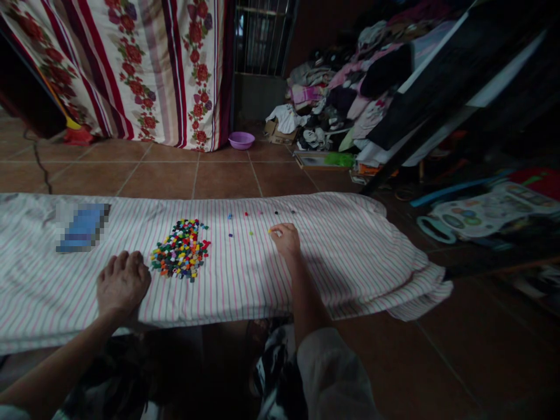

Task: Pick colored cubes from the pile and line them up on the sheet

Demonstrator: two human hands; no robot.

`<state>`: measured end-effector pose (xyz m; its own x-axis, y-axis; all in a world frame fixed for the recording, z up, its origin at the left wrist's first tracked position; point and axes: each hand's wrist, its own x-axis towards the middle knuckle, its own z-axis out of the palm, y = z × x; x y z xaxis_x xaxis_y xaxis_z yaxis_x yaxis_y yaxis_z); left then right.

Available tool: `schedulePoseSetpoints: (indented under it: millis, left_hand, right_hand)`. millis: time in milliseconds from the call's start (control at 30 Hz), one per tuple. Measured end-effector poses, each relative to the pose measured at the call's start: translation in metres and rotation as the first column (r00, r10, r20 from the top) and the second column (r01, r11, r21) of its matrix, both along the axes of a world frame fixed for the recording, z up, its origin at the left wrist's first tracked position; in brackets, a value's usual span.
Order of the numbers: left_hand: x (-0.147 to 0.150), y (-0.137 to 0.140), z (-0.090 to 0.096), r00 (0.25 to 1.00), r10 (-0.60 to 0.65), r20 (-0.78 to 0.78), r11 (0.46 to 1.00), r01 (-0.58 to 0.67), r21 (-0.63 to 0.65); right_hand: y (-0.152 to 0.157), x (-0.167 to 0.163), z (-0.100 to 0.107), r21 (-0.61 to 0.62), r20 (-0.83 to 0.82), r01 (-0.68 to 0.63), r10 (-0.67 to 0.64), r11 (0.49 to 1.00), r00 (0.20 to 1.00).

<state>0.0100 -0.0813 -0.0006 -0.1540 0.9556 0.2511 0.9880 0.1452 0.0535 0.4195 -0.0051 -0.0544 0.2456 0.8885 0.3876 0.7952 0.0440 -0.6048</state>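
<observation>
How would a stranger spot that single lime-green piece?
On the striped cloth, find the multicoloured heap and the right hand. Between them, to the right of a dark purple piece, lies the lime-green piece: the only lime-green one outside the heap.

- A pale curtain (164, 76) with dark red stripes and columns of red flowers, hanging at the back on the left
- A broom (79, 136) with a red head, standing on the floor beside the curtain
- A dark cord (42, 160) trailing over the brown floor tiles (168, 178)
- A purple basin (241, 141) just beside the curtain's lower right corner
- A barred opening (262, 44) in the wall behind the basin
- A large heap of clothes (345, 96) at the back on the right
- A cardboard box (280, 137) under a white cloth (285, 118)
- A pale plastic panel (476, 211) with round coloured patches, far right
- A flat blue item (82, 228), pixelated, on the striped cover (26, 280)
</observation>
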Motion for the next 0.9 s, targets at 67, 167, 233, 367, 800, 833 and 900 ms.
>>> schedulePoseSetpoints:
  millis: [67,167,233,367,800,833,900]
  left_hand:
    - [-0.001,0.001,-0.001,1.000,0.001,-0.010,1.000,-0.001,0.009]
    - [-0.002,0.001,-0.003,1.000,-0.012,-0.018,1.000,0.013,0.022]
    - [-0.003,0.001,-0.004,1.000,-0.010,-0.020,1.000,0.011,0.027]
    - [-0.003,0.002,-0.005,1.000,-0.004,-0.019,1.000,0.004,0.030]
    - [-0.008,0.005,-0.016,1.000,0.022,-0.011,0.999,-0.022,0.044]
    - [-0.008,0.005,-0.016,1.000,0.024,-0.015,0.999,-0.023,0.040]
    - [-0.008,0.005,-0.016,0.999,0.026,-0.025,0.999,-0.025,0.033]
  right_hand:
    - [0.000,0.000,-0.001,-0.011,0.002,-0.003,0.003,1.000,1.000]
    - [-0.001,-0.001,0.000,-0.033,0.020,0.005,-0.004,0.999,1.000]
    - [-0.002,-0.002,0.002,-0.052,0.036,0.017,-0.016,0.998,0.999]
    - [-0.003,-0.004,0.003,-0.071,0.062,0.031,-0.026,0.997,0.998]
    - [-0.005,-0.002,0.009,-0.025,0.007,-0.018,0.018,1.000,1.000]
    - [-0.005,-0.002,0.009,-0.021,0.005,-0.019,0.019,1.000,1.000]
    - [-0.006,-0.002,0.010,-0.015,0.000,-0.021,0.021,1.000,1.000]
